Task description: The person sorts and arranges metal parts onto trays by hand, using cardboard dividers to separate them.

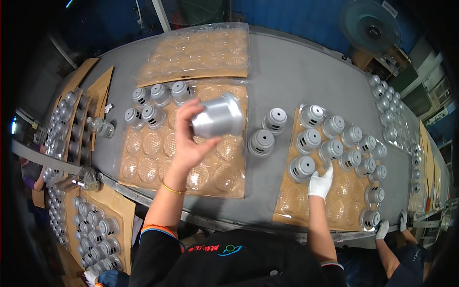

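Note:
My left hand (189, 138), bare, is wrapped round a silver metal cup-shaped housing (219, 117), lifted and tilted on its side above the left clear plastic tray (198, 177). Motion blurs the housing slightly. Several similar housings (160, 94) stand in that tray's far left pockets; the near pockets hold none. My right hand (320, 184), in a white glove, is over the right tray (288, 198) with a finger stretched out beside a standing housing (302, 168). Whether it touches a housing I cannot tell. Two housings (261, 143) stand on the grey table between the trays.
Another plastic tray (196, 50) lies at the table's far side. A clear bottle (101, 127) stands left. Trays of housings (98, 234) flank both sides. A fan (370, 28) is at far right. A co-worker's gloved hands (382, 229) show at lower right.

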`<state>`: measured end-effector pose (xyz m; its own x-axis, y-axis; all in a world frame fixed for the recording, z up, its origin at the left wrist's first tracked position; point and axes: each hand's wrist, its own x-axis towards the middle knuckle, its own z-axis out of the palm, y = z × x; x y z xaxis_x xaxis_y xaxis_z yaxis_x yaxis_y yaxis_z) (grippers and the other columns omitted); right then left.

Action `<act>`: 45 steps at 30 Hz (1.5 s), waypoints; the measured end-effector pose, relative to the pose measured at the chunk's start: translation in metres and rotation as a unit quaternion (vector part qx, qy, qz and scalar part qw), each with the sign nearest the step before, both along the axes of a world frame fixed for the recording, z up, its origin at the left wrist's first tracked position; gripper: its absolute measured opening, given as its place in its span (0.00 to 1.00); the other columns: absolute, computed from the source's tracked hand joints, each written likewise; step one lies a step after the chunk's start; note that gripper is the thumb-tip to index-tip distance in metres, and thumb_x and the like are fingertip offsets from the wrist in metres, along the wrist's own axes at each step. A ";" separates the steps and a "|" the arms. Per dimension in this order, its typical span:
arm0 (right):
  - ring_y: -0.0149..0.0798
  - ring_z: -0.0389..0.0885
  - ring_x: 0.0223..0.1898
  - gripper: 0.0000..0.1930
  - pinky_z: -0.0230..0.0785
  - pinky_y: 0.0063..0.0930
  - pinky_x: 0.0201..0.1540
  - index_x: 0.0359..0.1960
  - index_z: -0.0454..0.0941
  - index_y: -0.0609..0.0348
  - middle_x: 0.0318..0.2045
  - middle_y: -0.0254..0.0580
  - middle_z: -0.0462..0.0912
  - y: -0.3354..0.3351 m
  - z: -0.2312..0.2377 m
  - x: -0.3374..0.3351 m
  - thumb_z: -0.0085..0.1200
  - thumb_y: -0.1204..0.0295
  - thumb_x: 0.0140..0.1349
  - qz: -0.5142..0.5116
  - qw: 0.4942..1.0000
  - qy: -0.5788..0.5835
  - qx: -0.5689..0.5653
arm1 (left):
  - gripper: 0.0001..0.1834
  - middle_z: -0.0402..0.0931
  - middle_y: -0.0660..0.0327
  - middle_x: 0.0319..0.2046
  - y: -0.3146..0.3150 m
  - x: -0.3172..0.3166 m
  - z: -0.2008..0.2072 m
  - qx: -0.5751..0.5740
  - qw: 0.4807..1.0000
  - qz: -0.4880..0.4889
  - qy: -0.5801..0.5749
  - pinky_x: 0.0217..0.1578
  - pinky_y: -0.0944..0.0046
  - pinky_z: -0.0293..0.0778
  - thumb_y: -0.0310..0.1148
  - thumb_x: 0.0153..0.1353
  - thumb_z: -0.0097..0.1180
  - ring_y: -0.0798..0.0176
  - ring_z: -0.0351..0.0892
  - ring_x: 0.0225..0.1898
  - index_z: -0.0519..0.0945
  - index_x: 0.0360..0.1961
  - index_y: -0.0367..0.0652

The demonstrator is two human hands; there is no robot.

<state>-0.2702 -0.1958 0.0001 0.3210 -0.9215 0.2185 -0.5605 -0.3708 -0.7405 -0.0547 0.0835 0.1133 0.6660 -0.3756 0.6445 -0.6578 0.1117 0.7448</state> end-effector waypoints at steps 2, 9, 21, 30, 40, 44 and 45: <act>0.38 0.71 0.46 0.24 0.63 0.31 0.50 0.54 0.65 0.61 0.43 0.45 0.74 0.027 0.050 0.010 0.51 0.80 0.53 0.094 0.987 -0.113 -0.064 | 0.37 0.57 0.54 0.54 -0.010 -0.013 0.006 -0.003 0.999 -0.030 -0.024 0.53 0.56 0.64 0.30 0.36 0.69 0.54 0.60 0.56 0.64 0.49 0.46; 0.22 0.68 0.17 0.10 0.60 0.17 0.19 0.38 0.73 0.63 0.21 0.31 0.73 0.097 0.174 0.063 0.48 0.69 0.60 0.374 0.883 -0.170 0.227 | 0.30 0.61 0.53 0.53 -0.038 -0.023 0.017 0.038 0.933 -0.086 -0.347 0.54 0.49 0.64 0.25 0.33 0.65 0.43 0.60 0.57 0.73 0.43 0.56; 0.35 0.71 0.48 0.14 0.68 0.32 0.50 0.49 0.65 0.57 0.45 0.38 0.72 0.039 0.117 0.086 0.36 0.68 0.64 0.400 0.805 -0.356 0.256 | 0.43 0.57 0.47 0.56 -0.004 0.180 -0.060 0.304 0.919 0.250 -0.037 0.57 0.53 0.56 0.39 0.38 0.67 0.44 0.56 0.57 0.60 0.57 0.48; 0.30 0.72 0.33 0.07 0.68 0.24 0.37 0.36 0.71 0.57 0.31 0.34 0.73 0.035 0.153 0.076 0.41 0.69 0.64 0.185 0.636 -0.539 0.521 | 0.43 0.58 0.45 0.55 -0.014 0.222 -0.104 0.432 0.824 0.353 0.099 0.57 0.53 0.56 0.39 0.39 0.67 0.43 0.56 0.58 0.59 0.58 0.52; 0.19 0.58 0.16 0.08 0.51 0.12 0.19 0.28 0.69 0.54 0.17 0.24 0.64 0.046 0.152 0.077 0.45 0.67 0.64 0.273 0.753 -0.488 0.347 | 0.40 0.61 0.45 0.53 -0.002 0.229 -0.113 0.413 0.839 0.350 0.065 0.56 0.53 0.58 0.36 0.38 0.66 0.43 0.59 0.56 0.63 0.56 0.47; 0.20 0.59 0.16 0.07 0.52 0.12 0.19 0.30 0.70 0.55 0.17 0.24 0.65 0.045 0.148 0.075 0.47 0.67 0.62 0.293 0.794 -0.440 0.301 | 0.39 0.61 0.45 0.53 0.002 0.229 -0.113 0.411 0.835 0.358 0.075 0.56 0.53 0.58 0.36 0.38 0.66 0.43 0.59 0.56 0.64 0.55 0.47; 0.20 0.60 0.17 0.07 0.52 0.12 0.20 0.31 0.70 0.56 0.18 0.24 0.65 0.045 0.146 0.074 0.48 0.67 0.62 0.300 0.798 -0.431 0.296 | 0.39 0.61 0.45 0.53 0.003 0.229 -0.113 0.411 0.835 0.359 0.076 0.56 0.53 0.58 0.36 0.38 0.66 0.43 0.59 0.56 0.64 0.55 0.47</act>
